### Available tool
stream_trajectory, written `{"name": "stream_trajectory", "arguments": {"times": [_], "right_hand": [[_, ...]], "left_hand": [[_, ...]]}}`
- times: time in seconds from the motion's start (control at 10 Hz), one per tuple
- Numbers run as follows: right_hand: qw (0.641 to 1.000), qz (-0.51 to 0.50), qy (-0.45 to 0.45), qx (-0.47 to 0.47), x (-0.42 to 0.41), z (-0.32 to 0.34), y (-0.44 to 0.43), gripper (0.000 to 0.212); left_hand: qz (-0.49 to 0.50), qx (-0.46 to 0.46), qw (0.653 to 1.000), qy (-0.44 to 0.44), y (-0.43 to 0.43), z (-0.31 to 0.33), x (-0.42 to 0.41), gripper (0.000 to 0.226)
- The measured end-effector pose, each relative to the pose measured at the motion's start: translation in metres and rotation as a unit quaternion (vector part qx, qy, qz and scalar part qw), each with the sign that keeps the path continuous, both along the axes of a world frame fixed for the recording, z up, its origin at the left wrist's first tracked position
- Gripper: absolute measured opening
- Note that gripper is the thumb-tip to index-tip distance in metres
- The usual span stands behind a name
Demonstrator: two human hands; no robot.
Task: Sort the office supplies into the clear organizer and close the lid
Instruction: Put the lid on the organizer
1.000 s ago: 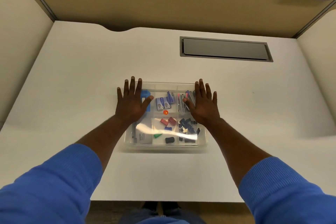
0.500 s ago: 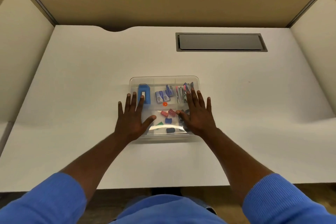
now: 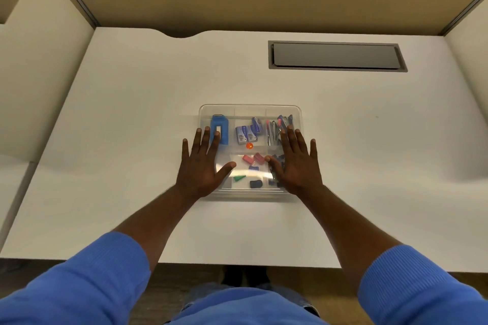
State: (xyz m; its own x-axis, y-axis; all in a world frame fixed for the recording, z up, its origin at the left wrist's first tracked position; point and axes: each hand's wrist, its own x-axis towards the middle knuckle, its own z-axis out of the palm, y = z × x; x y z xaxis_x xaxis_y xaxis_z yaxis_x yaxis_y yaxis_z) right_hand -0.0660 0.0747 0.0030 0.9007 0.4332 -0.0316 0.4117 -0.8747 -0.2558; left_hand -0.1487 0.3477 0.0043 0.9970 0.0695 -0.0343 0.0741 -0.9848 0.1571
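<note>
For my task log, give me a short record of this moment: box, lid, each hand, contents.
box: clear plastic compartment organizer on white desk
lid: clear lid, on the box
left hand: flat on lid, fingers straight
right hand: flat on lid, fingers straight
contents: blue rectangular block, small orange ball, pink erasers, green wedge

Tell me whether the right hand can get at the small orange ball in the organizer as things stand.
Probably not. The clear lid seems shut over the organizer, the right hand lying flat on it, so the orange ball sits under plastic; the lid would have to come off first.
</note>
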Motion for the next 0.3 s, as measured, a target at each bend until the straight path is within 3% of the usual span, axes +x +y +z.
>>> {"name": "stream_trajectory", "arguments": {"times": [0.3], "right_hand": [[1.0, 0.002, -0.004, -0.02, 0.001, 0.018, 0.005, 0.089]], "left_hand": [[-0.006, -0.026, 1.0, -0.013, -0.002, 0.023, 0.002, 0.094]]}}
